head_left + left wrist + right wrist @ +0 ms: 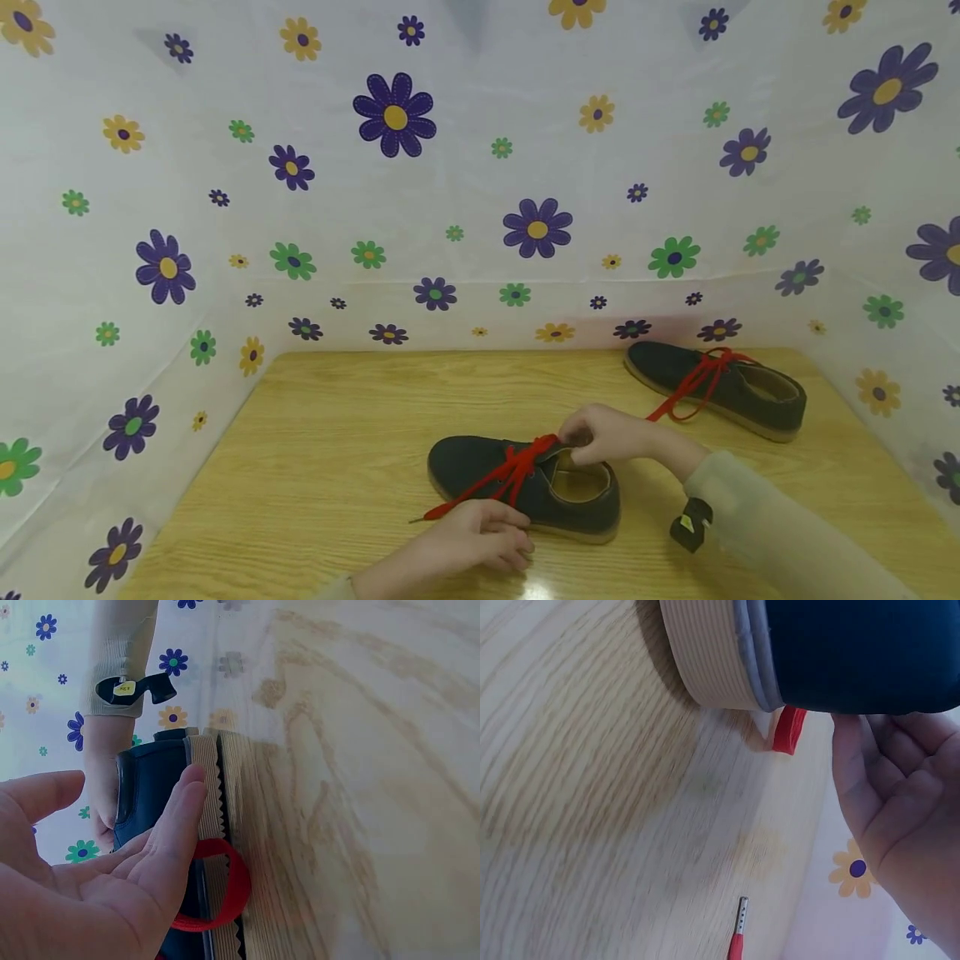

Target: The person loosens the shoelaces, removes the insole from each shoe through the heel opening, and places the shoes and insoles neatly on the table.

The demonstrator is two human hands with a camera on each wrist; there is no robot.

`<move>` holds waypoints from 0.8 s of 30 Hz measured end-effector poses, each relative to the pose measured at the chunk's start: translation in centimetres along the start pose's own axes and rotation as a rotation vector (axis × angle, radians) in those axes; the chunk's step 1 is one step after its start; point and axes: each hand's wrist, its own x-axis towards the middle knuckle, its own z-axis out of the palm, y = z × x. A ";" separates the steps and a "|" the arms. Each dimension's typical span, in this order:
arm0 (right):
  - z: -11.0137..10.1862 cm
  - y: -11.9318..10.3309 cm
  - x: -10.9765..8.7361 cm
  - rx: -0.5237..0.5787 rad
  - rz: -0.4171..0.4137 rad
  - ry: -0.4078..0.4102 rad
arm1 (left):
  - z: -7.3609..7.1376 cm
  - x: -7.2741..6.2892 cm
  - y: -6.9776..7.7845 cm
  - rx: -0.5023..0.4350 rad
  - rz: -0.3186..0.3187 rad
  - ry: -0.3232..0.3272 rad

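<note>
The near shoe (547,500) sits on the desk (337,417), probably light, with a soft upper and stiffer sole (heel's where I'd grab). Left hand (480,535) has fingers loose beside it; right hand (613,433) bends its at the opening (583,485), can't tell if pinching. Red laces (519,467) look floppy.

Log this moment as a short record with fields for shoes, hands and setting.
near shoe: dark, upright on wooden table
laces: red, on both shoes
left hand: fingers loosely extended along near shoe's side
right hand: at near shoe's opening; exact grip unclear
far shoe: dark, upright, at table's back right
backdrop: white with flowers
</note>
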 end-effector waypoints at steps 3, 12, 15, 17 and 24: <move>-0.1 0.2 -0.3 -0.018 0.048 0.022 | -0.1 0.0 0.0 0.004 0.008 -0.008; -0.3 0.2 -1.7 0.042 0.107 0.067 | -1.4 0.0 -0.2 0.077 0.055 0.040; -0.4 0.1 -2.3 0.050 0.123 0.065 | -2.2 0.1 -0.2 0.100 0.064 0.072; -0.4 0.1 -2.7 0.060 0.134 0.066 | -2.7 0.1 -0.3 0.116 0.077 0.095; -0.7 0.3 -3.9 0.090 0.145 0.073 | -5.2 -0.1 -0.2 0.168 0.110 0.172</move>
